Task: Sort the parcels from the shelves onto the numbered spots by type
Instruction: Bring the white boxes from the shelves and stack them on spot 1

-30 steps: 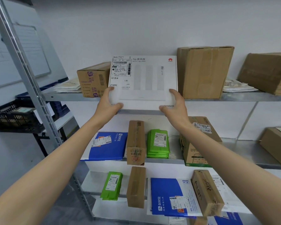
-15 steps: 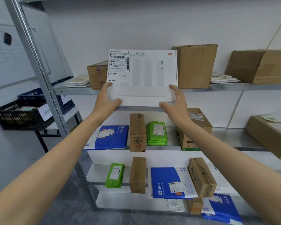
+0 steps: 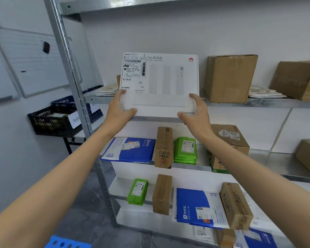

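Note:
A flat white box [image 3: 161, 83] with a shipping label and a red logo is held upright in front of the upper shelf [image 3: 240, 104]. My left hand [image 3: 119, 111] grips its lower left corner, thumb on the front face. My right hand [image 3: 195, 113] grips its lower right corner the same way. The box hangs in the air, its bottom edge below the shelf's front lip.
Brown cartons [image 3: 230, 77] and flat envelopes [image 3: 263, 92] lie on the upper shelf. Below are blue mailers [image 3: 131, 149], green packets [image 3: 185, 149] and narrow brown boxes [image 3: 164, 147]. A black crate [image 3: 50, 120] sits on a side table left of the steel upright [image 3: 73, 83].
The white box has come away from the shelf toward me, still in both hands. The view has drawn back and shifted, showing more floor and the left wall.

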